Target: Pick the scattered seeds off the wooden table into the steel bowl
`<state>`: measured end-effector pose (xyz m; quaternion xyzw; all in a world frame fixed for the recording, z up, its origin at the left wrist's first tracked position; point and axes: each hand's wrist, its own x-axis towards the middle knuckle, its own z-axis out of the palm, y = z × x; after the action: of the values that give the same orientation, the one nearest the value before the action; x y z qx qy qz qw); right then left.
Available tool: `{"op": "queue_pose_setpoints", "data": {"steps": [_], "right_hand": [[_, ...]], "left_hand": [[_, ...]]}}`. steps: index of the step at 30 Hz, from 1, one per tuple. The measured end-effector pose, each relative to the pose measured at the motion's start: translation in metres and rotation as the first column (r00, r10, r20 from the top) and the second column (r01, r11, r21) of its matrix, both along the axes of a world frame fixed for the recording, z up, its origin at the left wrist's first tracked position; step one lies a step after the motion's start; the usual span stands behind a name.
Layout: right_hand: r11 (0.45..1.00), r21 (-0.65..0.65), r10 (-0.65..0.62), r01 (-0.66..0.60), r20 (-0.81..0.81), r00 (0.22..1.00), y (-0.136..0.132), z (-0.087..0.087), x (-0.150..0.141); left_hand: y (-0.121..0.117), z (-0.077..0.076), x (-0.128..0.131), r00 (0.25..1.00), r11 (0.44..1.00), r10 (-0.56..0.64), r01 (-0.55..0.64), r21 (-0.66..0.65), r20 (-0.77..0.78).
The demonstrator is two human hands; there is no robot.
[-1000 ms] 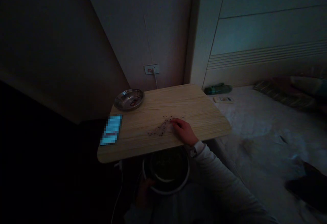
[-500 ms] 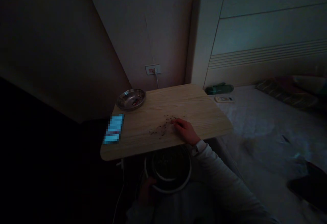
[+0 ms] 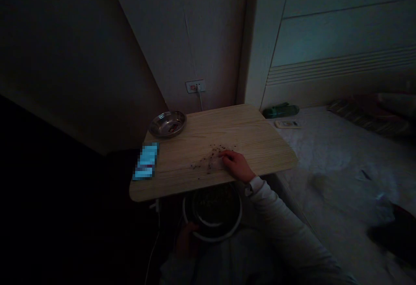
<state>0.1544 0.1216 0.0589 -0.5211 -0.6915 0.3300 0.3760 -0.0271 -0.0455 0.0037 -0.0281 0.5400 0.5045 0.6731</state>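
Small dark crumbs [image 3: 212,151] lie scattered over the wooden table [image 3: 256,131]. My right hand [image 3: 238,166] rests on the tabletop at their right side, with fingers curled and fingertips pinched together. Whatever may be between those fingertips is too small to make out. Below the table's front edge, my left hand [image 3: 187,236] grips the pale rim of a round, dark-inside basin [image 3: 224,234] at its lower left. The far part of that basin is hidden under the tabletop, and dim light obscures its contents.
On the table's left stand a shiny metal bowl [image 3: 167,124] and a lit, blurred-out phone [image 3: 146,161]. A bed [image 3: 325,150] adjoins on the right, with a green bottle [image 3: 281,110] and a remote control [image 3: 288,124] on it. A white cable [image 3: 152,244] hangs at the front left.
A few crumbs near the table's front have shifted slightly. My right hand stays at almost the same spot, and my left hand still grips the basin. The view has tilted a little.
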Motion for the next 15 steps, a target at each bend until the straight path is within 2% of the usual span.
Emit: {"op": "queue_pose_setpoints", "data": {"steps": [5,10,15], "right_hand": [[1.000,-0.011,0.022,-0.022,0.004,1.000,0.000,0.001,0.000],[1.000,-0.017,0.010,-0.010,-0.017,1.000,-0.002,0.003,0.000],[0.999,-0.027,0.022,-0.024,-0.062,0.998,-0.008,0.002,0.005]], "left_hand": [[0.001,-0.001,-0.003,0.998,0.998,-0.065,0.065,-0.009,-0.011],[0.002,-0.001,-0.001,0.999,0.999,-0.035,0.035,-0.002,-0.013],[-0.003,-0.015,-0.005,0.999,0.999,-0.004,0.005,0.042,-0.040]]}}
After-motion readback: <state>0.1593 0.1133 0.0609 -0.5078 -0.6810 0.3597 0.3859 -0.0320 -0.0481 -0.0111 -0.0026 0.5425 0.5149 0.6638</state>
